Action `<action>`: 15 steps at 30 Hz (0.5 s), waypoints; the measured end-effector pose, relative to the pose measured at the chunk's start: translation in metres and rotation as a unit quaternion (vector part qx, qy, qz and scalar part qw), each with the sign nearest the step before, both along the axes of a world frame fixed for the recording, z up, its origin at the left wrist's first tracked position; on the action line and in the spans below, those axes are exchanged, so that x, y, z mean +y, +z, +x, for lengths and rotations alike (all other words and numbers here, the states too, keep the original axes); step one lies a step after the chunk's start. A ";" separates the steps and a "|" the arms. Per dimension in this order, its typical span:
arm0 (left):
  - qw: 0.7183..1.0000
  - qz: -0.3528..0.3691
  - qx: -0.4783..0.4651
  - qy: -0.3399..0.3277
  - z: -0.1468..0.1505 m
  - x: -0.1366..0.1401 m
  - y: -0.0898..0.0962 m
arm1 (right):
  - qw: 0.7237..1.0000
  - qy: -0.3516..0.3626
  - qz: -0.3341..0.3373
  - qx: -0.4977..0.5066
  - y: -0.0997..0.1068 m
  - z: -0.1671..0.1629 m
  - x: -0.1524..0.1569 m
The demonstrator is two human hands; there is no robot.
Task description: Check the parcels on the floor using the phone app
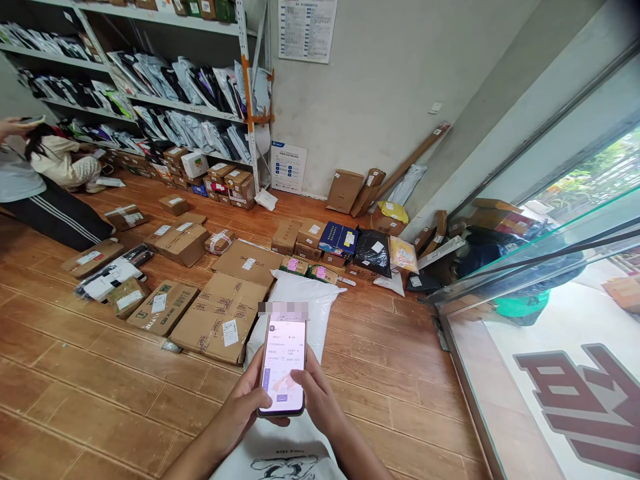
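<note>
Phone before boxes on floor

The brown wooden plank floor is covered with many brown cardboard boxes. A tall grey metal shelf rack full of grey plastic mail bags stands at the back left. The plain white wall has a white paper notice. A big glass window on the right lets in daylight.
</note>
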State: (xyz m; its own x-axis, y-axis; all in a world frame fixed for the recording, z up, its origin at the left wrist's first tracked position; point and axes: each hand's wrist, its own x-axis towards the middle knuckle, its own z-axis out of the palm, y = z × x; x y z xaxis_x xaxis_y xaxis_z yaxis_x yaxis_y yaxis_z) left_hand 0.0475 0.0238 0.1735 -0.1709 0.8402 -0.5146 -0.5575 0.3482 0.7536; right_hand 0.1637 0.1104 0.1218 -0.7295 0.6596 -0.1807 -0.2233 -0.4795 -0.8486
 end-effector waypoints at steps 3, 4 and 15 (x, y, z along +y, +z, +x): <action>1.000 0.001 -0.008 -0.001 0.000 0.000 -0.001 | 1.000 -0.004 0.014 0.002 0.000 -0.003 -0.001; 1.000 0.005 -0.013 -0.002 -0.001 -0.001 -0.002 | 1.000 -0.003 0.019 0.002 0.001 -0.004 -0.001; 1.000 0.002 -0.010 0.002 0.000 -0.001 -0.004 | 0.999 0.038 0.002 0.025 0.006 0.003 0.001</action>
